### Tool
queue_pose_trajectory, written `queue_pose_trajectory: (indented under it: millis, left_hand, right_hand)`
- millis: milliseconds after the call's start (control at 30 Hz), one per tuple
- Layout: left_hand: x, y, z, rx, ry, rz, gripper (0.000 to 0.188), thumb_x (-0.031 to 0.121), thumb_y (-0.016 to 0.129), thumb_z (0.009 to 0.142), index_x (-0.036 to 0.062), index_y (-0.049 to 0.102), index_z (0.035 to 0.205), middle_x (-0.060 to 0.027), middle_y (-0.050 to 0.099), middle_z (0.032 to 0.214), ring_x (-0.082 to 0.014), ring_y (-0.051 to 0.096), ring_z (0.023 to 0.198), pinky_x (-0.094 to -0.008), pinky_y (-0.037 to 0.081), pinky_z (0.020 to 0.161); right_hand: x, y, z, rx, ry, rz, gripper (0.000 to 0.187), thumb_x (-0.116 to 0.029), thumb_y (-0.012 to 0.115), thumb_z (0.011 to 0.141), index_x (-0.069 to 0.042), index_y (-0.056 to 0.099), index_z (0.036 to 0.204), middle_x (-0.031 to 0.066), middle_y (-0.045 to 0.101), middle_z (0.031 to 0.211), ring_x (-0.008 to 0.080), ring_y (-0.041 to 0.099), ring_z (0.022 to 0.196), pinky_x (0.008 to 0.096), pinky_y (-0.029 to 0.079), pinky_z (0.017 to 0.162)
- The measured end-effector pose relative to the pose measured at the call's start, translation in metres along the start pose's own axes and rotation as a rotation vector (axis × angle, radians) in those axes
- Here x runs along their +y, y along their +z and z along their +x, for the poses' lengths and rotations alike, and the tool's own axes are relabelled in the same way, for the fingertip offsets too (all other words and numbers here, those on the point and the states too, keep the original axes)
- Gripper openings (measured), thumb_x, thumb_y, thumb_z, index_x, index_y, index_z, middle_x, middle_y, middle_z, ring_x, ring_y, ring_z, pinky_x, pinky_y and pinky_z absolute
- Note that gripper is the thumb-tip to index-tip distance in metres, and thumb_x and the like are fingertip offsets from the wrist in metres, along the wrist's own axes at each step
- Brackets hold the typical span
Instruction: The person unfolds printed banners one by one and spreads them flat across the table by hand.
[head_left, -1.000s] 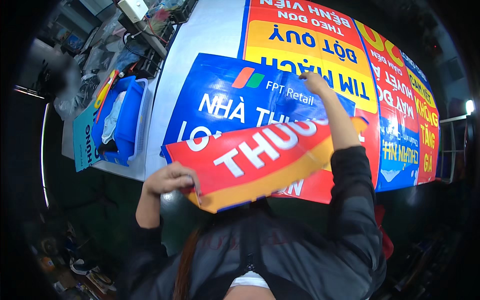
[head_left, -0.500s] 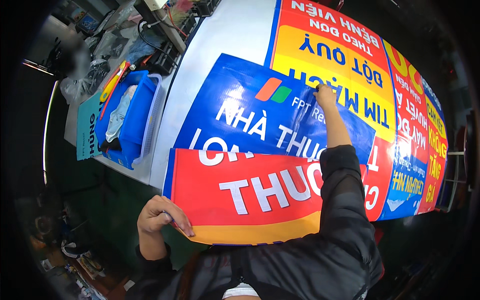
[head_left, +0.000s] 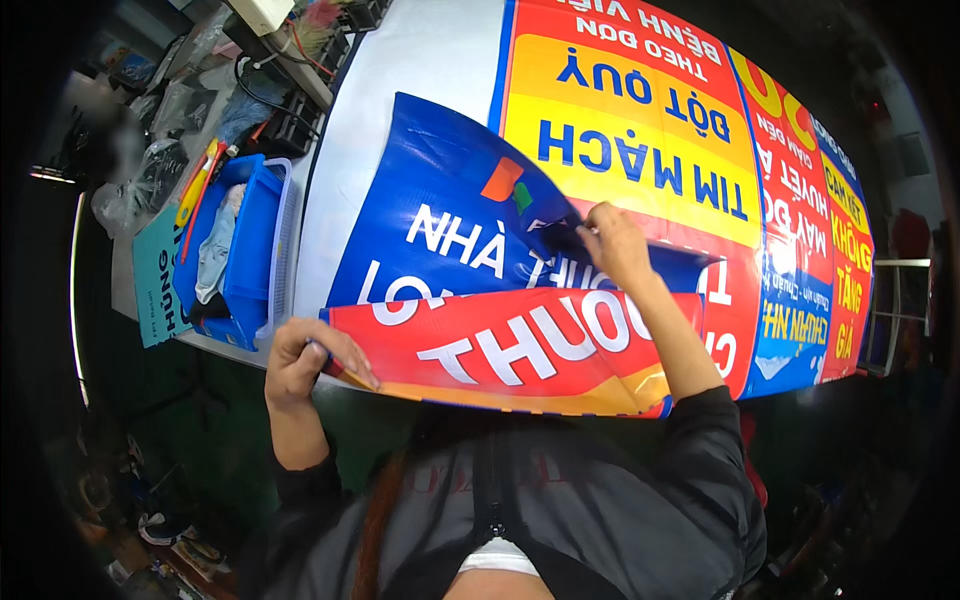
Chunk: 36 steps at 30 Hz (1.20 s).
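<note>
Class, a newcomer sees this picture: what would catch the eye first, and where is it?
Probably the glossy blue panel at centre, its upper edge bent in the right hand's pinch. Just below, the left hand grips the left end of a red-and-orange panel. Beyond them, toward the upper right, spreads a big red-and-yellow banner.

The white table (head_left: 430, 60) before me carries a red-and-yellow banner (head_left: 630, 120) at upper right, part of my blue-and-red banner (head_left: 475, 285) centrally, and a blue bin (head_left: 254, 260) left.
</note>
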<state>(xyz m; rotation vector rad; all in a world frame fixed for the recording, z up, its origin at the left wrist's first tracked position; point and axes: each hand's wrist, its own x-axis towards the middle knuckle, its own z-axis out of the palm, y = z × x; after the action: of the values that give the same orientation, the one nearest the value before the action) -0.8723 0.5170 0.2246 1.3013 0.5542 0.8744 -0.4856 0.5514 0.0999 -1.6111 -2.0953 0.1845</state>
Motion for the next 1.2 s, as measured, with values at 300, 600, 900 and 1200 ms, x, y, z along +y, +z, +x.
queue_pose_trajectory:
  millis: [300, 600, 900, 1200]
  left_hand:
    - [0.003, -0.009, 0.009, 0.017, 0.019, 0.126, 0.033, 0.022, 0.045, 0.087, -0.0051, 0.056, 0.071, -0.0172, 0.060, 0.066, -0.0244, 0.062, 0.063, -0.0318, 0.049, 0.063]
    - [-0.012, -0.044, -0.003, -0.025, -0.358, 0.182, 0.028, 0.017, 0.044, 0.085, -0.0056, 0.058, 0.078, -0.0140, 0.062, 0.071, -0.0215, 0.061, 0.069, -0.0290, 0.047, 0.066]
    - [-0.034, -0.035, 0.049, 0.165, -0.185, 0.253, 0.029, 0.019, 0.044, 0.086, -0.0046, 0.059, 0.078, -0.0140, 0.062, 0.074, -0.0210, 0.060, 0.073, -0.0290, 0.045, 0.070]
    - [-0.035, -0.027, 0.033, 0.255, -0.050, 0.159, 0.035, 0.026, 0.044, 0.088, -0.0038, 0.057, 0.075, -0.0163, 0.059, 0.071, -0.0227, 0.059, 0.069, -0.0302, 0.045, 0.067]
  right_hand:
    - [0.024, 0.020, 0.019, 0.125, 0.257, -0.132, 0.016, -0.013, 0.056, 0.076, -0.005, 0.049, 0.087, 0.0148, 0.057, 0.080, 0.0322, 0.057, 0.075, 0.0399, 0.045, 0.061]
    - [0.145, 0.067, 0.069, -0.314, 0.578, -0.307, 0.048, -0.033, 0.069, 0.066, -0.008, 0.056, 0.105, 0.0134, 0.055, 0.104, 0.0297, 0.053, 0.097, 0.0373, 0.044, 0.083]
    - [0.135, 0.096, 0.094, -0.290, 0.501, -0.303, 0.063, -0.040, 0.075, 0.053, -0.016, 0.054, 0.107, 0.0044, 0.049, 0.108, 0.0226, 0.044, 0.107, 0.0461, 0.040, 0.083]
    - [0.117, 0.105, 0.078, -0.098, 0.401, -0.280, 0.056, -0.028, 0.073, 0.058, -0.015, 0.055, 0.109, 0.0035, 0.050, 0.102, 0.0219, 0.046, 0.100, 0.0432, 0.040, 0.079]
